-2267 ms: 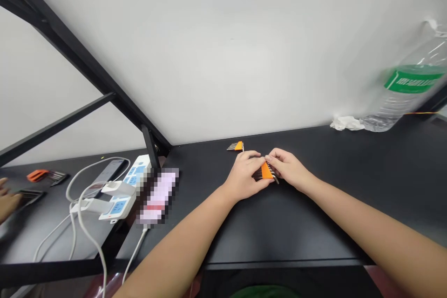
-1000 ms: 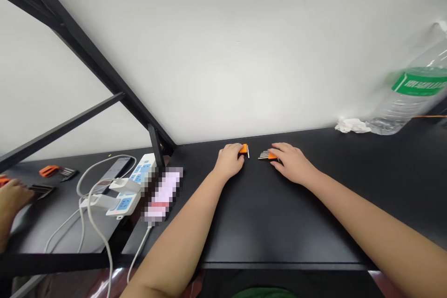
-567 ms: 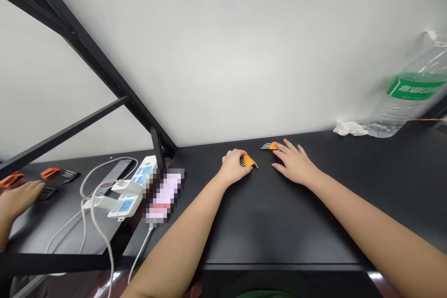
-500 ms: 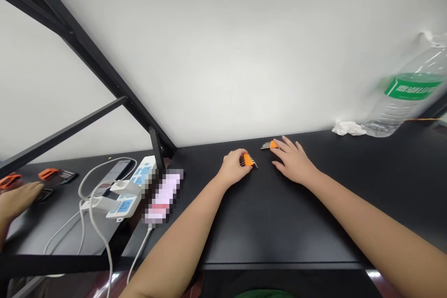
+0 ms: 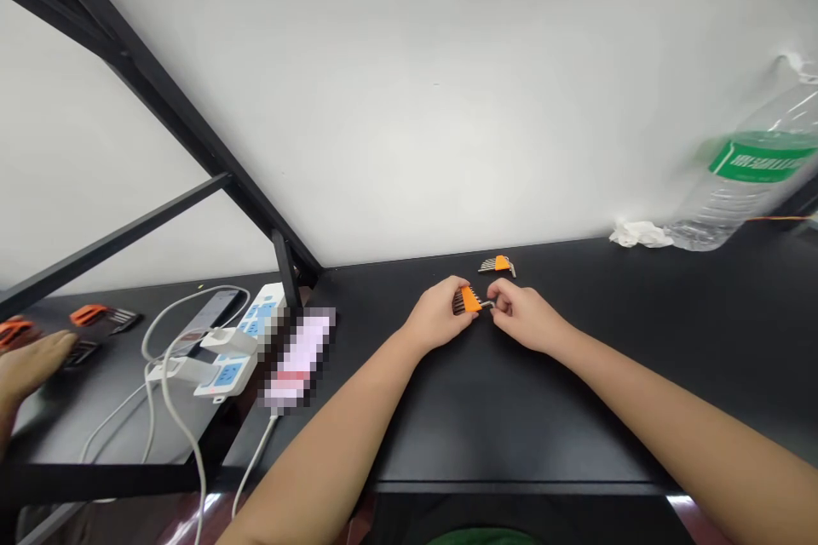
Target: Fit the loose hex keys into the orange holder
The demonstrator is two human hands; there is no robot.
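Note:
My left hand (image 5: 440,313) grips an orange hex key holder (image 5: 471,299) by its edges, just above the black table. Several dark metal keys fan out of that holder. One silver hex key (image 5: 486,304) sticks out on its right side, and the fingertips of my right hand (image 5: 521,313) are pinched at its bent end. Behind my hands, a second orange holder with hex keys (image 5: 501,263) lies on the table near the wall, touched by neither hand.
At left, a white power strip (image 5: 265,306) with plugs and looping cables lies beside a blurred-out phone (image 5: 300,358). Another person's hand (image 5: 35,362) rests near more orange key sets (image 5: 89,314). Crumpled tissue (image 5: 641,233) and a large plastic bottle (image 5: 760,157) stand at right. Black frame bars (image 5: 159,102) slant at left.
My right hand has left the rear holder and come down and closed at the hex key's end. My left hand has moved slightly right with its holder.

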